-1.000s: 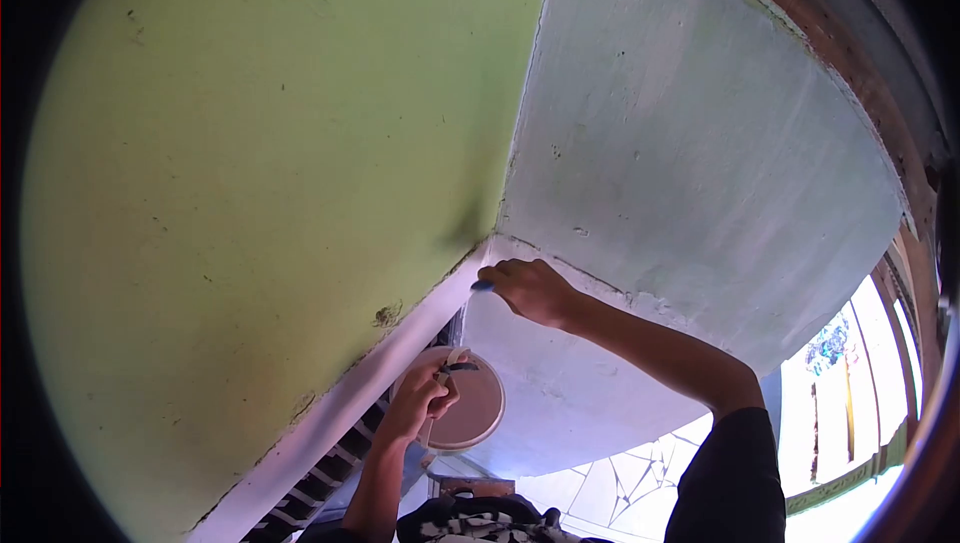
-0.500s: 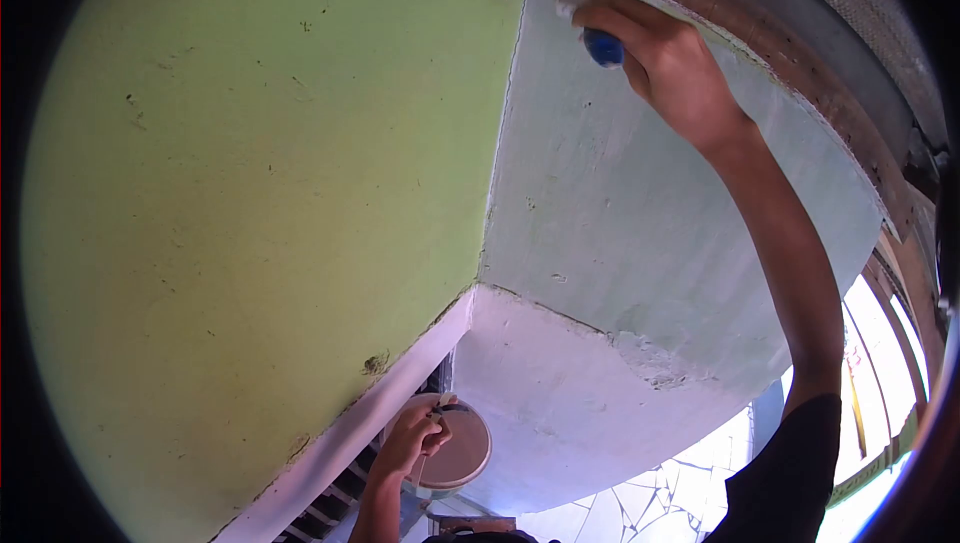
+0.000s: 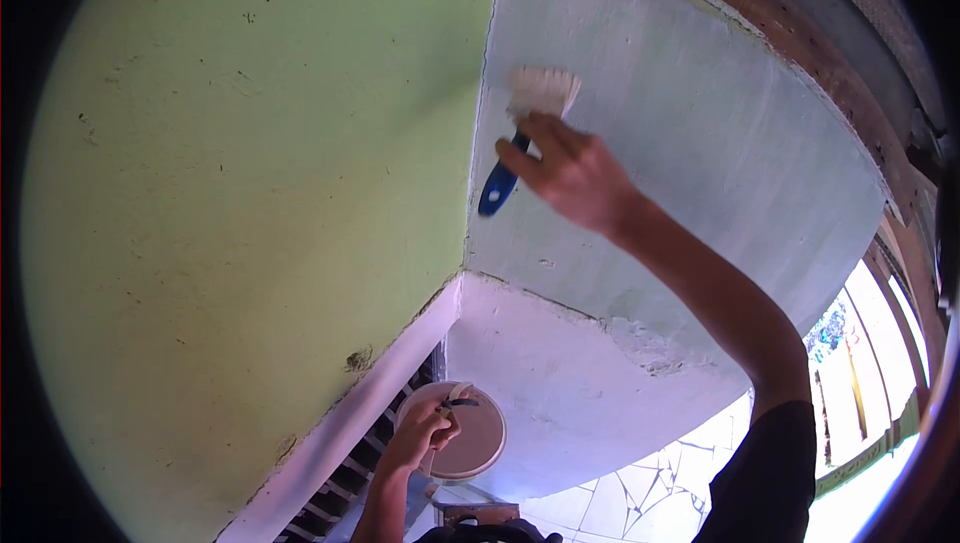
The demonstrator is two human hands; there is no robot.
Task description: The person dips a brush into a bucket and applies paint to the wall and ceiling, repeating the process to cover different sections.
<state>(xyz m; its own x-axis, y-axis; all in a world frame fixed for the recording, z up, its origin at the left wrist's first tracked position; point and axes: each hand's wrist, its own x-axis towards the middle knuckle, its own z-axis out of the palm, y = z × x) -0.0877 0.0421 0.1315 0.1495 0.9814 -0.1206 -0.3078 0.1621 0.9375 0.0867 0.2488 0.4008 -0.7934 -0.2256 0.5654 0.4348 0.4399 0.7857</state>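
Note:
My right hand (image 3: 575, 163) is closed around a paintbrush (image 3: 499, 190) with a blue handle and wide pale bristles (image 3: 543, 89). The bristles point up against the pale wall (image 3: 640, 143), near the corner; whether they touch it is hard to tell. Low in view, my left hand (image 3: 428, 433) is closed at the near side of a round bucket (image 3: 497, 463). Pinkish-white paint (image 3: 475, 438) fills part of the bucket. A small dark piece (image 3: 462, 402) shows by my left fingers; I cannot make out what it is.
A green wall (image 3: 270, 203) with chips and marks meets the pale wall at the corner. Below lies a white lower wall (image 3: 540, 343) and a white ledge (image 3: 400, 348). Brown timber (image 3: 740, 8) edges the top. Cracked-pattern floor tiles (image 3: 640, 488) and a bright opening (image 3: 850, 363) lie at right.
My right hand has come down and left from the top edge of the pale wall, and the brush now shows in full. The view has shifted slightly. My left hand stays at the bucket.

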